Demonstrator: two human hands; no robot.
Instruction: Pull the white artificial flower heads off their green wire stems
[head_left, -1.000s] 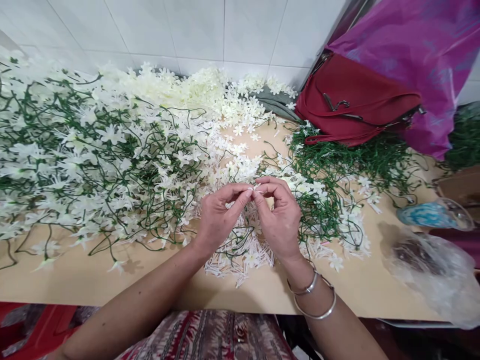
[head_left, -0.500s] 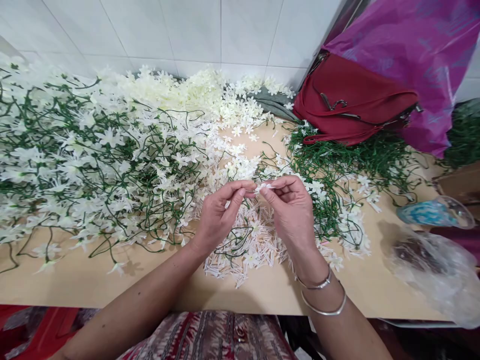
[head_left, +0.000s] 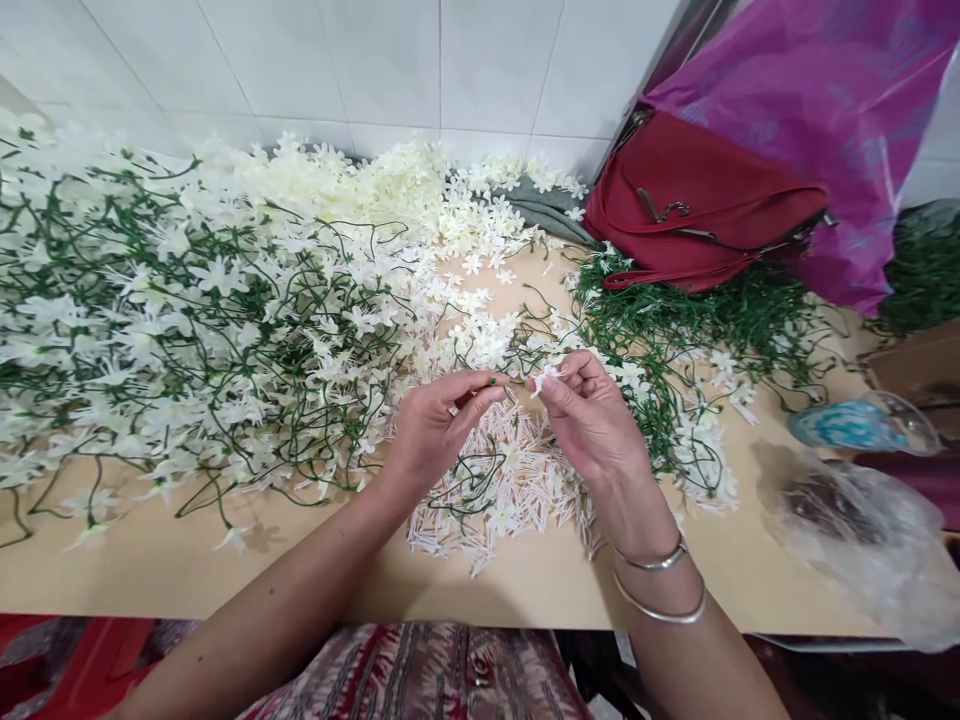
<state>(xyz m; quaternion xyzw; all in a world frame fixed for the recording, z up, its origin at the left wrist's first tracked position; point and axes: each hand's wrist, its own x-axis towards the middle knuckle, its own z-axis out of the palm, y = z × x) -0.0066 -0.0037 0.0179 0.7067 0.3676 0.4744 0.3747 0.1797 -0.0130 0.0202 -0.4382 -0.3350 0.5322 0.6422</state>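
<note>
Above the middle of the table, my right hand [head_left: 596, 415] pinches a small white artificial flower [head_left: 546, 380] between thumb and fingers. Close to its left, my left hand [head_left: 442, 425] pinches a thin green stem [head_left: 493, 380]; only a bit of it shows at the fingertips. A narrow gap parts the two hands. Below them lies a heap of thin white stick-like pieces [head_left: 517, 490], with a few green stems across it. Loose white blossoms [head_left: 484, 340] lie just beyond my fingers.
A big pile of white flowers on green stems [head_left: 225, 330] covers the left side. Green stems [head_left: 660, 400] lie to the right, below a red bag [head_left: 712, 200] and purple plastic [head_left: 840, 120]. A blue-patterned cup [head_left: 847, 425] and a clear plastic bag [head_left: 870, 560] are at far right.
My right hand has moved slightly right and down with the white flower, away from my left hand. The gap between the fingertips is wider, and the flower shows more plainly.
</note>
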